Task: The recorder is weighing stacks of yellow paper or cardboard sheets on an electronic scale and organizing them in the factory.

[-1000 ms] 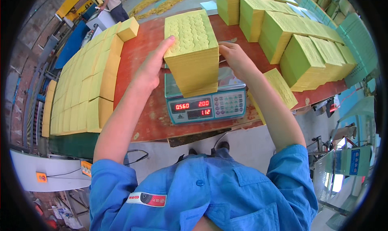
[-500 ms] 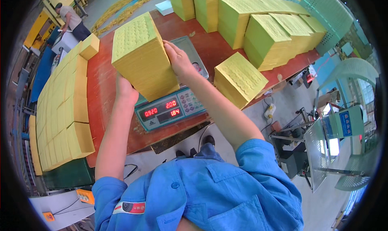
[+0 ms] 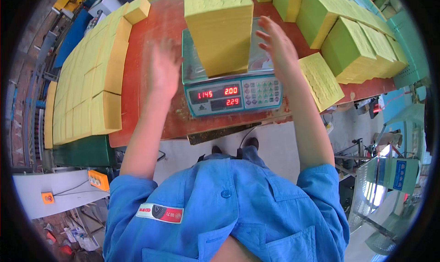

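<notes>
Head view: the red table (image 3: pixel 139 71) is the biggest thing here, and it carries the yellow stacks. At its left, a block (image 3: pixel 87 87) of them is packed side against side, likely so that the pieces prop one another up; at its right, another group (image 3: pixel 350 48) is set close in rows, probably for the same reason. Between them, at the near edge, sits the scale (image 3: pixel 195 107), its keys (image 3: pixel 262 93) and red readouts (image 3: pixel 230 91) turned to the near side, presumably so they can be read and reached. The tall stack (image 3: pixel 220 41) stands on the scale's plate (image 3: pixel 190 62), which would let its whole weight bear there; no hand props it, and its flat layers seem enough to keep it up. A lone stack (image 3: pixel 320 80) sits right of the scale, near the table's edge. The left hand (image 3: pixel 161 67), blurred, is open to the left of the tall stack; the right hand (image 3: pixel 280 46) is open just beside it on the right, fingers parted, and neither grips anything. Counted: one table, one scale, one tall stack, one lone stack, two bare hands, three lit readouts. The block is too tightly packed to count surely; the right group's nearest row seems to show three.
</notes>
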{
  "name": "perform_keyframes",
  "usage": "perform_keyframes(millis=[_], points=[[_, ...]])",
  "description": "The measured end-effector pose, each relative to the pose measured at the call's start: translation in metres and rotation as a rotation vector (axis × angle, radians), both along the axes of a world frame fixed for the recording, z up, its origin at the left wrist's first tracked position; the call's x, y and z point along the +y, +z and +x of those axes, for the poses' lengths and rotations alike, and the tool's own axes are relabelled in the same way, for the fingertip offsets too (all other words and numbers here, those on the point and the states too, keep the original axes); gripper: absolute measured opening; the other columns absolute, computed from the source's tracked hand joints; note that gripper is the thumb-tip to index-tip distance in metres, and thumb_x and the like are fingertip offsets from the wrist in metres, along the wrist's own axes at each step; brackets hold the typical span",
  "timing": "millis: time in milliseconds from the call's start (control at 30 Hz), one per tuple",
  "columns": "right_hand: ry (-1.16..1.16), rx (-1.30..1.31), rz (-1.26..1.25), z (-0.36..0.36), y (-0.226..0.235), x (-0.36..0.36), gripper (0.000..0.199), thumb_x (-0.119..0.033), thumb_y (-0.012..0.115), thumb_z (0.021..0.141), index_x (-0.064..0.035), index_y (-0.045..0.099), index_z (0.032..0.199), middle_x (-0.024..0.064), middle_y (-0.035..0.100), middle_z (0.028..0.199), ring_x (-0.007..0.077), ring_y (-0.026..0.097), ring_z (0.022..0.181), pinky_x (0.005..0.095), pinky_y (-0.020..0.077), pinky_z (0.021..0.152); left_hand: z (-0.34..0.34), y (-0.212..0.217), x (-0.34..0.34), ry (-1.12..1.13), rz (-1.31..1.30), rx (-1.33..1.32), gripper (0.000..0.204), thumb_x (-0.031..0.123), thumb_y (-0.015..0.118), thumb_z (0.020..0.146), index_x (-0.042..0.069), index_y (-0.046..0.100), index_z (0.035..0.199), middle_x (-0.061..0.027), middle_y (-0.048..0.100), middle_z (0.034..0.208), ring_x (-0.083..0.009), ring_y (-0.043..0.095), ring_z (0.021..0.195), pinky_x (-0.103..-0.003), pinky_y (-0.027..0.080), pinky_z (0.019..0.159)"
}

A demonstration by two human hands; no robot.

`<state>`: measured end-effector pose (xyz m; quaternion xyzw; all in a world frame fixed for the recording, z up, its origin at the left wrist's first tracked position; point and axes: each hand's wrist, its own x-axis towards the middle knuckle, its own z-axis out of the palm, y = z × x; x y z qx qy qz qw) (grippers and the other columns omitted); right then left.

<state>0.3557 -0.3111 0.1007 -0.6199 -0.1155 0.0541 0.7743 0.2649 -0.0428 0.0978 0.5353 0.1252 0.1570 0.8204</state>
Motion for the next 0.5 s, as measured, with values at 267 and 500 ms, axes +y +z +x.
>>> perform_keyframes(millis=[267, 500], points=[[0.064, 0.176, 0.091, -0.103, -0.014, -0.064, 0.042, -0.025, 0.043, 0.102, 0.0005, 0.050, 0.134, 0.0144, 0.060, 0.126, 0.0213, 0.058, 0.113, 0.0337, 0.0450, 0.093, -0.159, -0.041, 0.080, 0.206, -0.271, 0.161, 0.079, 0.055, 0.037, 0.099, -0.001, 0.015, 0.150, -0.0234, 0.034, 0.147, -0.0355, 0.043, 0.131, -0.049, 0.038, 0.107], [0.090, 0.373, 0.287, -0.130, -0.047, -0.055, 0.031, -0.016, 0.044, 0.100, 0.0025, 0.058, 0.122, 0.0135, 0.067, 0.107, 0.0215, 0.065, 0.094, 0.0321, 0.0507, 0.081, -0.162, -0.035, 0.060, 0.269, -0.283, 0.235, 0.062, 0.045, 0.036, 0.102, -0.001, 0.029, 0.142, -0.0232, 0.046, 0.138, -0.0324, 0.052, 0.120, -0.046, 0.044, 0.100]])
